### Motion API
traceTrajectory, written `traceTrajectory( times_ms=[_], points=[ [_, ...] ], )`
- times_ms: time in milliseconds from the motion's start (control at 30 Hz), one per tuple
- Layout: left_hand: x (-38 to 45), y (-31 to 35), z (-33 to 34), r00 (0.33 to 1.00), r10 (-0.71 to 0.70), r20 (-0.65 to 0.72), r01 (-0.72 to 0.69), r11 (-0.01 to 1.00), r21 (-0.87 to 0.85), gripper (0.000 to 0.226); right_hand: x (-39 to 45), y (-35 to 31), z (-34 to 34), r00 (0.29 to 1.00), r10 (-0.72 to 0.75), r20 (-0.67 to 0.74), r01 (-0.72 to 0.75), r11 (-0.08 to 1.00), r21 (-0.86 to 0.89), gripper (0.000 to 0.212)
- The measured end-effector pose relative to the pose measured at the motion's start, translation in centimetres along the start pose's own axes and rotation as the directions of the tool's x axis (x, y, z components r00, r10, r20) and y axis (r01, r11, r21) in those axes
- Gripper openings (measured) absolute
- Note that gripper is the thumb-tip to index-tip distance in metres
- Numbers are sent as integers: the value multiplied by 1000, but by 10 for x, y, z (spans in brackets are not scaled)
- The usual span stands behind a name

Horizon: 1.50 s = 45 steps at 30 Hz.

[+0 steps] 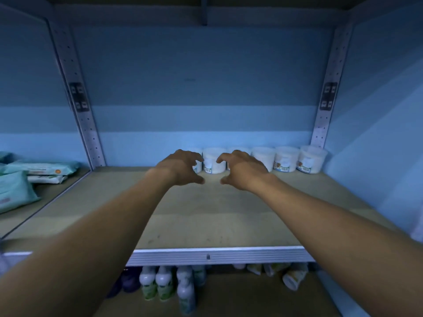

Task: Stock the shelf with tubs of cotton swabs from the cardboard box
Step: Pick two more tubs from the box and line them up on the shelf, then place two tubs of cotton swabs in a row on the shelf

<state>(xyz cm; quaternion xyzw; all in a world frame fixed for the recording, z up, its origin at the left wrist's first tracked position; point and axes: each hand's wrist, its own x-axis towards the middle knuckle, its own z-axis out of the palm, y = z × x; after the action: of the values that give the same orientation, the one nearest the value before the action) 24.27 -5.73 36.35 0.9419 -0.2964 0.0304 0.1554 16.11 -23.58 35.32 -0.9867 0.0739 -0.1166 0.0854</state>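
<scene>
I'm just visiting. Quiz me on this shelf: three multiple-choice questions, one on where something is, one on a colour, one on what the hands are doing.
1. Where do the tubs stand?
A. front edge
B. along the back wall
C. shelf below

2. What colour is the back wall?
A. red
B. blue
C. yellow

3. The left hand and right hand are:
A. open and empty
B. each clutching a bottle
C. clasped together

Answers: B, the row sits against the rear panel; B, the panel is blue; A, fingers are spread, apart, holding nothing.
</scene>
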Motion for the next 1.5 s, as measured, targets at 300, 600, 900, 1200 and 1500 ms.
traceTrajectory(
  times_ms=[300, 600, 900, 1200, 1500],
  points=[
    [-88, 27, 15, 982, 184, -53, -177, 978, 109, 66, -94, -7, -5, 995, -73, -67, 76, 996, 54, 56],
    [-174, 45, 47, 960, 259, -102, -265, 963, -46, 59, -185, -6, 22, 995, -68, -71, 77, 988, 131, 59],
    [-218, 39, 118, 964, 264, 1, -262, 956, -131, 55, -235, 12, 79, 1000, -2, -6, 4, 974, 226, 55],
    [-233, 15, 196, 942, 209, 261, -168, 971, -172, 68, -266, 39, 150, 961, 56, 272, -115, 972, 204, 55],
    [-260, 4, 279, 847, 145, 512, -68, 984, -167, 73, -313, 54, 223, 797, 176, 578, -284, 953, 101, 64]
  ],
)
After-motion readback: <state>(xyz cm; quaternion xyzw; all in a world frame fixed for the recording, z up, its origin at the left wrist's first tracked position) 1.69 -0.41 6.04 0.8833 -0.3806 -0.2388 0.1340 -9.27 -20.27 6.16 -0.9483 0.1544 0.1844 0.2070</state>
